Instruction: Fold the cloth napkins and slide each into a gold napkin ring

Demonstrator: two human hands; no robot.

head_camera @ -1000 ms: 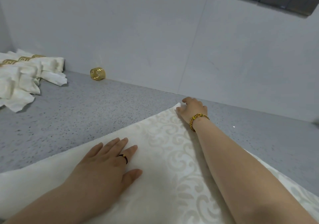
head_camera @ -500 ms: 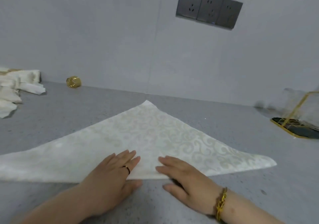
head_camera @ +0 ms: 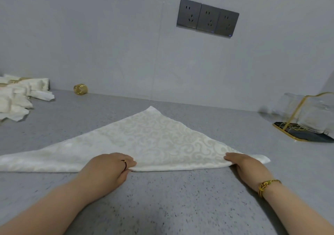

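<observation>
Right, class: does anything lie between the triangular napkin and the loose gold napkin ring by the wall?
Nothing visible does: only bare counter lies between the napkin and the gold napkin ring. The pile of folded napkins sits left, off that line.

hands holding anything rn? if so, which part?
Both hold the cream patterned cloth napkin, folded into a triangle, by its near long edge. The left hand pinches it about mid-edge and the right hand pinches it near the right corner.

Soft, even, dimmish indoor light; faint shadows, wide-angle bowing at edges, slight softness.
</observation>
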